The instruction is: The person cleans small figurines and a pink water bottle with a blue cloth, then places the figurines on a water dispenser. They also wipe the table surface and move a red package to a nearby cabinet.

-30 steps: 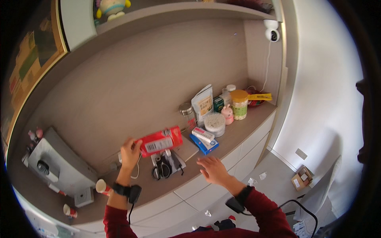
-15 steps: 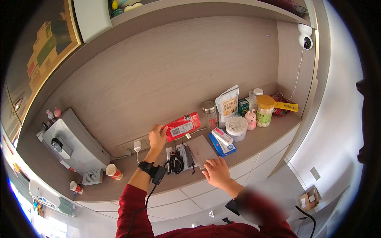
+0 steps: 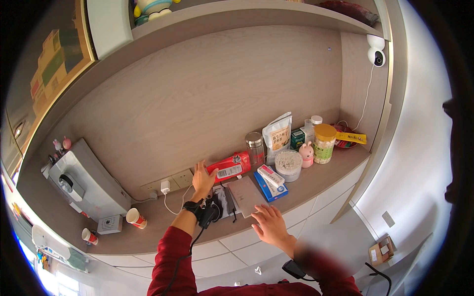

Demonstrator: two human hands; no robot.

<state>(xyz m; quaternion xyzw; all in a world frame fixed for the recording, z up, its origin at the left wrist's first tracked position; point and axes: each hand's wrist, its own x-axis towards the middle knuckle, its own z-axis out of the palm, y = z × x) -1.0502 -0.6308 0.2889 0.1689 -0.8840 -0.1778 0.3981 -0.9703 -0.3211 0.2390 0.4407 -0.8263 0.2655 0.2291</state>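
Note:
A red plastic packet point(image 3: 236, 165) with a pale label leans at the back of the counter, beside a lidded glass jar point(image 3: 255, 148). My left hand point(image 3: 203, 180) is at the packet's left end, its fingers apart and the thumb over the packet's edge. Below the left wrist, black-handled scissors point(image 3: 216, 203) are partly hidden by the strapped device. My right hand point(image 3: 271, 226) hovers at the counter's front edge with fingers spread, holding nothing. Nearest to it lies a flat greyish-pink folder or booklet point(image 3: 246, 194), beside a blue box point(image 3: 272, 188) with a small white box point(image 3: 271, 175) on top.
Further right stand a tub of white powder point(image 3: 289, 165), a white pouch point(image 3: 277, 138), a pink rabbit figure point(image 3: 306, 155) and a yellow-lidded jar point(image 3: 324, 144). On the left are a grey drinks machine point(image 3: 91, 177) and two paper cups point(image 3: 137, 218). A white plug point(image 3: 165, 187) trails a cable.
The red packet has come down from my left hand's grip to rest at the back of the counter. My left fingers have loosened. The right hand has barely moved, and the view has shifted slightly.

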